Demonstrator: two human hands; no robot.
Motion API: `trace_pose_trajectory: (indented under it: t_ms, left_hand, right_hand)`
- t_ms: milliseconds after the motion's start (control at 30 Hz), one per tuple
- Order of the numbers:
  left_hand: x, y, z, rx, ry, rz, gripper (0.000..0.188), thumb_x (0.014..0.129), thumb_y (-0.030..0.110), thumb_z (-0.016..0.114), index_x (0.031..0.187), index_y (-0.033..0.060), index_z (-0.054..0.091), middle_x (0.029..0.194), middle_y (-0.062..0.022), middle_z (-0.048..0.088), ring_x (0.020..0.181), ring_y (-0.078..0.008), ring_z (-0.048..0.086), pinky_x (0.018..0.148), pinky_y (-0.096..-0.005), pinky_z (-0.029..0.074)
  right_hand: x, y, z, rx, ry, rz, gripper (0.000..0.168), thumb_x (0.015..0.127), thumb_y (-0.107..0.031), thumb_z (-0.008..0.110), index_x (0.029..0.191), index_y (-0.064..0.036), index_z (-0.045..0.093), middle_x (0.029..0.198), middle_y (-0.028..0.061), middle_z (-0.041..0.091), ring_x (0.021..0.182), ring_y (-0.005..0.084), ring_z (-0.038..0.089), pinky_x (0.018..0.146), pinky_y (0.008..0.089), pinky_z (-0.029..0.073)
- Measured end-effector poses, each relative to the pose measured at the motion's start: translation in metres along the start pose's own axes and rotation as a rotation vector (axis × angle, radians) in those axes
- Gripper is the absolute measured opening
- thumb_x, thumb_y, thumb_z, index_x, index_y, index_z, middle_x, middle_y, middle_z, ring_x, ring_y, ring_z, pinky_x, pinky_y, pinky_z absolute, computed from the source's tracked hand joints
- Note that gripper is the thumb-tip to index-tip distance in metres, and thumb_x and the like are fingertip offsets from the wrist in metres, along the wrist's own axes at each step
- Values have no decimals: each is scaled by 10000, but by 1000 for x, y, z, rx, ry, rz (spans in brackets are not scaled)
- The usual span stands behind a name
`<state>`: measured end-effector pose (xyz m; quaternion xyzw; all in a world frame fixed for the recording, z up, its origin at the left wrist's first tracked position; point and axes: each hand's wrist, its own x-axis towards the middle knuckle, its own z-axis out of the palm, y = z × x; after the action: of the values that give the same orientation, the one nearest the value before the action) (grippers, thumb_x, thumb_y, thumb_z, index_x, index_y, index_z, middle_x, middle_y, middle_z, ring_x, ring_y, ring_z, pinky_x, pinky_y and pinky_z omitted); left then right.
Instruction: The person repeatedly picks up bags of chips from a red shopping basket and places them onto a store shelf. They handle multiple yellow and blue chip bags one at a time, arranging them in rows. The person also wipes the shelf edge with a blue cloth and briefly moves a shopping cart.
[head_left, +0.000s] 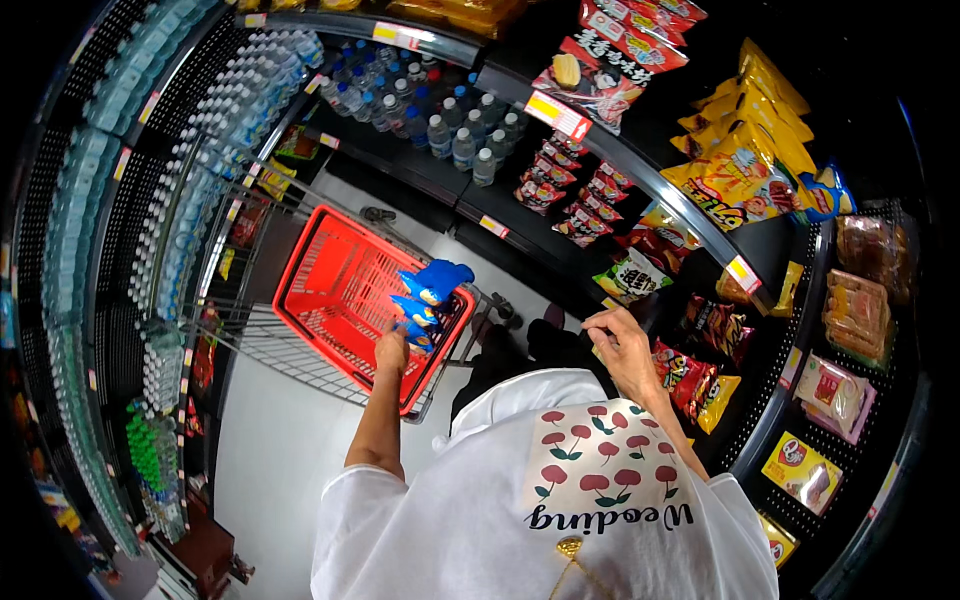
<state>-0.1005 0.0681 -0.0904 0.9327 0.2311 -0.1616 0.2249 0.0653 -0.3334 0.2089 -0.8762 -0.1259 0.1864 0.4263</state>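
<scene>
A red plastic shopping basket (341, 281) rests on a metal shopping cart (262, 337) in front of me. Inside, at its near right end, several blue snack bags (439, 285) stand in a row. My left hand (392, 349) reaches over the basket and grips the lowest bag; part of its fingers is hidden. On the other side, my right hand (621, 346) hangs beside the shelf edge, fingers curled in, with nothing visible in them. Red snack bags (679, 375) lie just beyond its wrist.
Shelves of bottled water (232, 97) curve along the left. More bottles (465, 139) stand on a low shelf ahead. Yellow snack bags (750, 161) fill an upper shelf at right, its metal edge (675, 199) jutting outward. Packaged cakes (859, 315) line the far right shelf.
</scene>
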Motion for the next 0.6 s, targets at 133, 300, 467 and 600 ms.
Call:
trace_pose_trajectory:
  t_ms: [133,300,467,600]
  left_hand:
    - [2,16,-8,-72,-48,-86,453,914,37,547,1352,116,628,1607,-217,436,1213,-472,641,959,-548,562]
    - [-2,5,7,-109,53,15,567,917,11,527,1479,76,492,1564,-302,424,1337,-494,535,1030,-544,532]
    - [-13,19,-6,-151,41,-18,601,879,22,586,1469,43,473,1513,-307,437,1307,-524,525,1014,-559,521]
    - [-25,57,-26,-235,251,-18,481,912,32,638,1370,-42,513,1381,-294,503,1227,-513,540,1016,-536,482]
  right_hand:
    - [-4,6,0,-51,38,-20,115,986,-42,671,1090,-31,720,1103,121,668,1023,275,678,749,343,620]
    - [-11,8,-8,-26,90,-3,114,989,-51,668,1089,-36,721,1087,116,669,1025,279,672,751,351,613]
    - [-13,27,-17,11,147,-25,103,988,-88,668,1068,-48,718,1044,130,659,1015,329,651,849,404,556]
    - [-6,32,-41,44,231,-65,114,994,-80,661,1096,-42,696,1013,125,649,952,320,671,800,410,562]
